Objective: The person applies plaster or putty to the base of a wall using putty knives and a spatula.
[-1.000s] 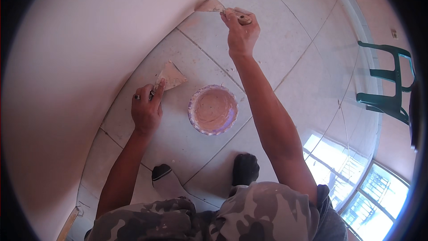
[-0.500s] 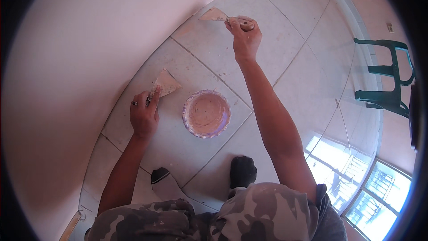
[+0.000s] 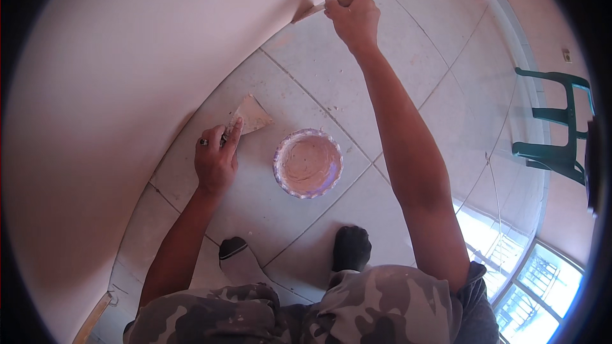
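Observation:
With my right arm stretched far forward, my right hand [image 3: 357, 20] grips the handle of a putty knife [image 3: 310, 13]. Its blade, seen nearly edge-on, meets the foot of the wall [image 3: 159, 38] by the floor, and a shadow falls on the wall beside it. My left hand [image 3: 217, 159] is closed on a second putty knife [image 3: 254, 114], index finger laid along its wide blade, which is smeared with pale paste. Between my arms a round bowl [image 3: 278, 175] with a scalloped, paste-crusted rim stands on the floor, pinkish putty [image 3: 307, 160] coating its inside.
Grey floor tiles [image 3: 319, 223] carry small paste crumbs ahead of the bowl. My socked feet [image 3: 351, 248] are close behind it. A green plastic chair [image 3: 551, 114] stands at the right, and a thin cord [image 3: 496, 185] lies on the tiles near it.
My right hand has moved forward and turned its putty knife, bringing the blade from above the tiles to the wall's foot. My left hand keeps its hold; the view has shifted slightly.

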The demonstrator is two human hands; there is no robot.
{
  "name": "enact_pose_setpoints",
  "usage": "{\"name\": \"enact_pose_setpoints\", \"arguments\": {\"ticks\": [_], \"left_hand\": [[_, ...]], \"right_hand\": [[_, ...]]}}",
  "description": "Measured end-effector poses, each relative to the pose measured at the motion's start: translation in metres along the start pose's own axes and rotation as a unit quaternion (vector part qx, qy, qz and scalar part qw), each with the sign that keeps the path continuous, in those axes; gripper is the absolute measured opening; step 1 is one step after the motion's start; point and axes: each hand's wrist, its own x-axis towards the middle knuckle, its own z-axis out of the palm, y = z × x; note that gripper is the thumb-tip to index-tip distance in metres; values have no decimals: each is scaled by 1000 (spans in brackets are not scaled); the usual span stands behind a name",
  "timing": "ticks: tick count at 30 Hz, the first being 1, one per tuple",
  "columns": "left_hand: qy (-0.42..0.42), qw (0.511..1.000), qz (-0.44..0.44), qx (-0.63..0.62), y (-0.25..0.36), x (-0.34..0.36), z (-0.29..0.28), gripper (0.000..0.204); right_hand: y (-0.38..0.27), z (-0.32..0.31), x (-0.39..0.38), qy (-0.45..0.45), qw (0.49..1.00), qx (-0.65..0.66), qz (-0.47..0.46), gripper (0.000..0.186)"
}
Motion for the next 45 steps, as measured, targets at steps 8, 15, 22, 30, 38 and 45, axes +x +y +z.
{"name": "enact_pose_setpoints", "arguments": {"ticks": [8, 15, 22, 30, 38, 45], "left_hand": [[-3, 1000, -2, 0, 0, 0, 1, 58], [-3, 1000, -2, -3, 1, 3, -1, 58], [3, 1000, 0, -8, 0, 1, 1, 62], [-1, 1000, -3, -9, 0, 1, 1, 63], [-7, 1000, -1, 16, -2, 1, 2, 57], [-8, 1000, -4, 10, 0, 2, 1, 58]], "right_hand": [[-21, -3, -1, 39, 979, 193, 58, 28], [5, -26, -34, 125, 939, 311, 79, 25], [20, 7, -45, 123, 966, 209, 85, 29], [2, 8, -34, 147, 912, 377, 70, 27], [25, -7, -51, 181, 895, 392, 114, 23], [22, 18, -48, 149, 918, 349, 118, 25]]}}
